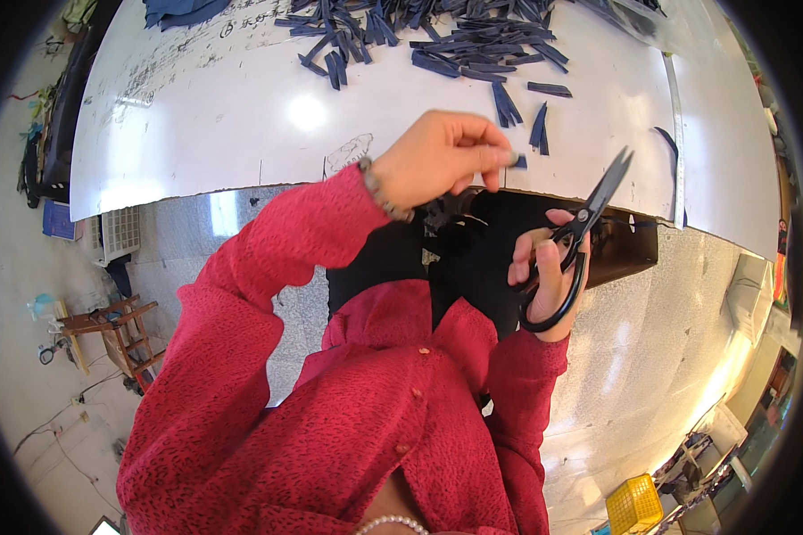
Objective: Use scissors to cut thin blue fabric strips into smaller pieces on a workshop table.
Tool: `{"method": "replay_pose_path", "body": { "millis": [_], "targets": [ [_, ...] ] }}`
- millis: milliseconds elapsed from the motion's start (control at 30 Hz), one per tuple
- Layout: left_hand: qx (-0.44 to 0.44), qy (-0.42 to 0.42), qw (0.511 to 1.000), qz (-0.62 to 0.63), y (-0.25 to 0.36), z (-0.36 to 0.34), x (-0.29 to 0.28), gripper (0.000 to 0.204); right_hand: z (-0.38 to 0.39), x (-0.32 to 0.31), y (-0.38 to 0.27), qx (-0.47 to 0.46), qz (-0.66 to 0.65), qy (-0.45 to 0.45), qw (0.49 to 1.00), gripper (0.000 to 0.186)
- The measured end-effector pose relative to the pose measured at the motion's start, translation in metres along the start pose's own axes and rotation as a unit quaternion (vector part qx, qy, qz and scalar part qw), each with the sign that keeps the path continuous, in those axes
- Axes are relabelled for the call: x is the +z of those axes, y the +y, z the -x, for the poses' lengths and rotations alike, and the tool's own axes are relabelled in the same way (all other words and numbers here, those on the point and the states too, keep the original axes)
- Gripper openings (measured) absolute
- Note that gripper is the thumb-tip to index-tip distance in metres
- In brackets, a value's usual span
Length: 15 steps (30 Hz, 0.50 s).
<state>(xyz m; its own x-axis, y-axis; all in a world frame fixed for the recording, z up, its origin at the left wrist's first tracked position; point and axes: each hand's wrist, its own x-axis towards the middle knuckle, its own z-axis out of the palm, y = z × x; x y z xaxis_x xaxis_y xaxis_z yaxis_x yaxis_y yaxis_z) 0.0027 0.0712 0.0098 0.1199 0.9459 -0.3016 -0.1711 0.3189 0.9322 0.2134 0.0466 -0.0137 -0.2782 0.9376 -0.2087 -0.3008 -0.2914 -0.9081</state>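
My left hand (442,156), with a beaded bracelet at its wrist, is over the table's near edge, thumb and fingers pinched together. A small dark blue fabric piece (520,162) shows at the fingertips; the rest of it is hidden. In my right hand (553,283) is a pair of black-handled scissors (608,189), fingers through the loops. Their blades point up and away, only slightly parted, with no cloth between them. Just beyond my left fingertips, two narrow dark blue fabric strips (539,128) rest on the white table (214,134).
A heap of dark blue strips (482,45) lies across the table's far side, near a clear plastic bag (629,27). A curved dark strip (666,143) lies beside a pale measuring strip (677,134) at the right. Left on the floor stands a wooden stool (120,339).
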Motion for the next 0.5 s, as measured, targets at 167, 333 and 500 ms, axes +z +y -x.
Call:
{"method": "replay_pose_path", "body": {
  "millis": [167, 333, 500],
  "targets": [
    [-0.038, -0.004, 0.999, 0.027, -0.016, 0.031, 0.016, 0.012, -0.007, 0.003, 0.009, -0.060, -0.007, -0.005, 0.998, 0.046],
    [-0.037, -0.015, 0.999, 0.015, -0.025, 0.035, 0.022, 0.011, -0.001, 0.016, 0.013, -0.007, -0.007, -0.005, 1.000, 0.043],
    [-0.056, -0.051, 0.997, -0.003, -0.027, 0.034, 0.019, 0.007, 0.002, 0.015, 0.017, -0.002, 0.016, 0.008, 1.000, 0.040]
  ]
}}
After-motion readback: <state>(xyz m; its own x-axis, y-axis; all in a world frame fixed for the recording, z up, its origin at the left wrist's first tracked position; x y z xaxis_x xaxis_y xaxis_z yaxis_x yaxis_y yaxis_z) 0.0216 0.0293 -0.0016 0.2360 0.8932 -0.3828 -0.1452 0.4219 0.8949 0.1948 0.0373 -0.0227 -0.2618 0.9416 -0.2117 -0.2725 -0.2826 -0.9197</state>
